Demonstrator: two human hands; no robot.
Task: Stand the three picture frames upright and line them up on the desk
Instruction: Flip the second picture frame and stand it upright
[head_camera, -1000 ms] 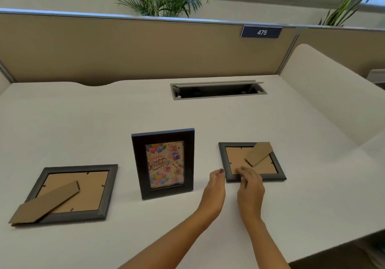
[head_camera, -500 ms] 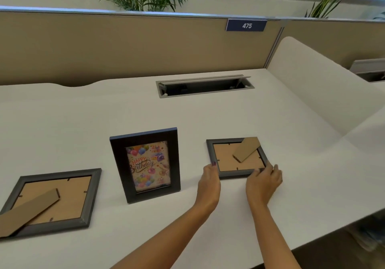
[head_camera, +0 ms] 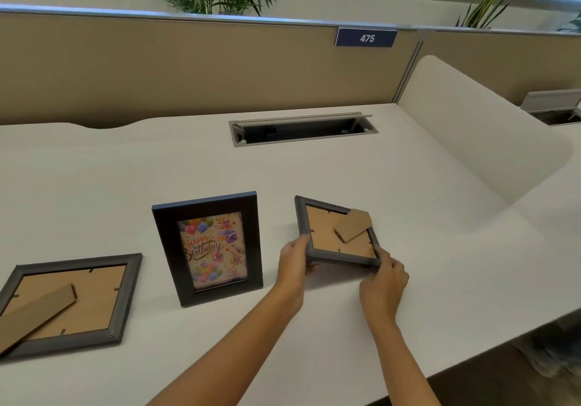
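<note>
A small grey picture frame (head_camera: 327, 232) is face down with its brown back and cardboard stand showing; its near edge is lifted off the desk. My left hand (head_camera: 294, 261) grips its near left corner and my right hand (head_camera: 385, 278) grips its near right corner. A black frame with a birthday picture (head_camera: 209, 247) stands upright just left of my hands. A larger grey frame (head_camera: 69, 303) lies face down at the far left, its stand flap folded out.
The white desk (head_camera: 408, 217) has an open cable slot (head_camera: 303, 129) at the back middle. A tan partition with a "475" sign (head_camera: 366, 37) runs behind. A white curved divider (head_camera: 478, 135) rises on the right. The desk's front edge is near my forearms.
Both hands closed on the small frame's near corners and raised its near edge off the desk. The view also shifted, moving everything right in the picture.
</note>
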